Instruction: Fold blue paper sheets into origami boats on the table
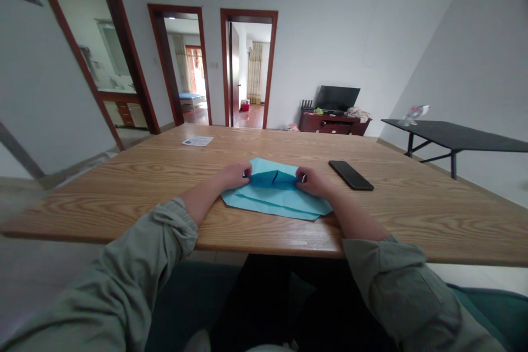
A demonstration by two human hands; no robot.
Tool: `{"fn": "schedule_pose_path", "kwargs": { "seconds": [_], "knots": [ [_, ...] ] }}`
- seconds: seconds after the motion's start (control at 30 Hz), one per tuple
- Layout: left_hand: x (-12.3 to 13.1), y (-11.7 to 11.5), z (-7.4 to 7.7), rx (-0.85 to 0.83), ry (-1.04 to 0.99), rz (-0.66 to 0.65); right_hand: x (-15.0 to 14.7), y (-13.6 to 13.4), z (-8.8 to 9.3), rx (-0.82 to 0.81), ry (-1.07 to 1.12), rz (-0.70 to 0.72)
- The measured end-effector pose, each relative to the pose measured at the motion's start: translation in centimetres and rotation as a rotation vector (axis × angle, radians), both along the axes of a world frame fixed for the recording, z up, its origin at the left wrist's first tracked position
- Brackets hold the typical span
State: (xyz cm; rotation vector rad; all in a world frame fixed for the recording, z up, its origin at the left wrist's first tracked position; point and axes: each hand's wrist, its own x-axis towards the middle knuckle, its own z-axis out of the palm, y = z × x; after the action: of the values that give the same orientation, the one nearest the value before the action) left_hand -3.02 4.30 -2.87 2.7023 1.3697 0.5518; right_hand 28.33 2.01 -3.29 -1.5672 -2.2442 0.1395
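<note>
A light blue sheet of paper (272, 204), folded in several places, lies on the wooden table in front of me. A raised fold with a darker blue inner side runs across its middle. At the left end of this fold, my left hand (237, 175) is closed with thumb and fingers pinching the paper. My right hand (313, 181) grips the right end of the same fold, its fingers curled round the edge. Part of the paper is hidden under both hands.
On the table (157, 192), a black phone (351, 175) lies right of my right hand. A printed card or leaflet (198, 141) rests at the far left. Beyond stand a black table (462, 136) and a cabinet (313, 124) with a television (338, 98).
</note>
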Motion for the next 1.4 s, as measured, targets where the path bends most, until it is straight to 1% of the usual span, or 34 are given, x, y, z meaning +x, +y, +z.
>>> {"fn": "schedule_pose_path", "kwargs": {
  "seconds": [0.2, 0.3, 0.43, 0.5, 0.63, 0.77, 0.83, 0.87, 0.97, 1.03, 1.1, 1.2, 1.27, 1.4],
  "knots": [
    [0.7, -0.8, 0.4, 0.061, 0.084, -0.019, -1.0, -0.6, 0.7, 0.035, -0.13, -0.006],
    [0.9, -1.0, 0.4, 0.084, 0.109, -0.016, -1.5, -0.8, 0.7, 0.046, -0.169, -0.044],
    [1.4, -0.8, 0.3, 0.109, 0.106, 0.025, -2.3, -1.1, 0.6, 0.037, -0.197, -0.125],
    [1.9, -0.6, 0.3, 0.133, 0.091, 0.012, -2.8, -1.2, 0.6, 0.033, -0.217, -0.148],
    [2.9, -0.4, 0.1, 0.135, 0.116, -0.061, -3.6, -1.3, 0.7, 0.02, -0.251, -0.108],
    [3.2, -0.6, -0.1, 0.125, 0.138, -0.067, -3.4, -1.2, 0.7, 0.036, -0.217, -0.038],
    [2.7, -0.6, 0.0, 0.072, 0.109, -0.097, -2.9, -1.4, 1.0, 0.001, -0.169, 0.041],
    [2.4, -0.6, 0.2, 0.019, 0.091, -0.131, -2.5, -1.5, 1.2, -0.029, -0.144, 0.092],
    [1.0, -0.6, 0.9, -0.197, 0.039, -0.253, -1.6, -2.0, 1.9, -0.115, -0.063, 0.228],
    [0.2, -0.5, 1.2, -0.311, -0.003, -0.293, -1.2, -2.2, 2.1, -0.132, -0.01, 0.267],
    [-0.2, -0.4, 1.3, -0.344, -0.037, -0.285, -1.3, -2.2, 1.9, -0.097, 0.009, 0.227],
    [-0.2, -0.1, 1.0, -0.272, -0.025, -0.218, -1.6, -1.9, 1.3, -0.014, -0.064, 0.143],
    [-0.1, 0.0, 0.9, -0.259, -0.005, -0.153, -1.8, -1.7, 0.9, 0.006, -0.103, 0.136],
    [-0.7, 0.3, 1.1, -0.356, 0.032, -0.05, -1.5, -1.6, 0.7, -0.024, -0.112, 0.144]
  ]
}}
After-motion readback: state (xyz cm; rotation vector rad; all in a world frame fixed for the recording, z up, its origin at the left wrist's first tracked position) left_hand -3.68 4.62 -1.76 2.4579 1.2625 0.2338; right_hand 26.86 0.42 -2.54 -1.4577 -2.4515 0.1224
